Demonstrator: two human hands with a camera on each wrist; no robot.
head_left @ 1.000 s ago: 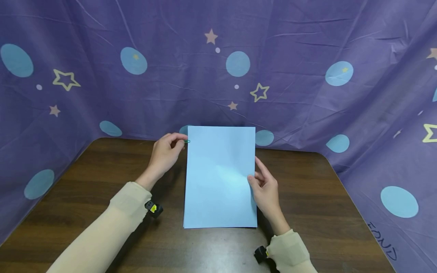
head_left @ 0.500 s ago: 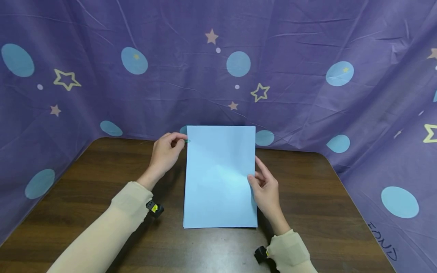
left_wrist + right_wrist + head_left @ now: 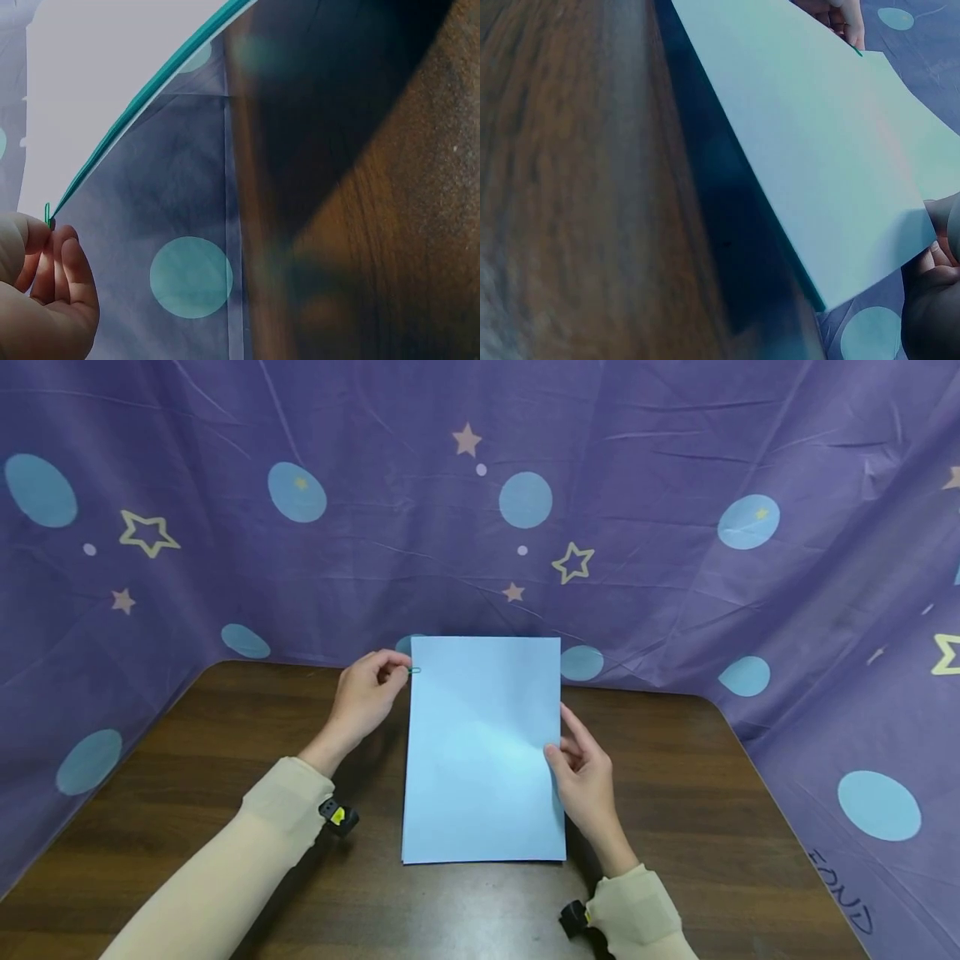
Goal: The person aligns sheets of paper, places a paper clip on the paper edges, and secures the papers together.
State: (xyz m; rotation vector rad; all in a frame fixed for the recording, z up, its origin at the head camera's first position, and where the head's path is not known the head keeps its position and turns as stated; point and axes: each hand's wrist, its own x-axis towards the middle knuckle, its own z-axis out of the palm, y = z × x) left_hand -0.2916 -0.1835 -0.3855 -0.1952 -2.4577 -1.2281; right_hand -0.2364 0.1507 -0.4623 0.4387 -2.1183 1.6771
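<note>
A thin stack of light blue paper sheets (image 3: 483, 752) is held up above the table, with its layered edge showing in the left wrist view. My left hand (image 3: 365, 687) pinches a green paper clip (image 3: 416, 670) at the stack's left edge, near the top corner. The clip's looped end lies over the front sheet; how it sits behind is hidden. On the right edge, about halfway down, my right hand (image 3: 588, 777) grips the stack, thumb in front and fingers behind. The right wrist view shows the clip's green tip (image 3: 859, 52) at the far edge.
The brown wooden table (image 3: 480, 910) lies beneath the paper. A purple curtain (image 3: 637, 468) with stars and blue dots hangs behind it and along both sides. Black wrist cameras (image 3: 339, 817) sit at both cuffs.
The green paper clip has shifted slightly right, and more of its loop now overlaps the front sheet. My right hand and the stack have stayed nearly still.
</note>
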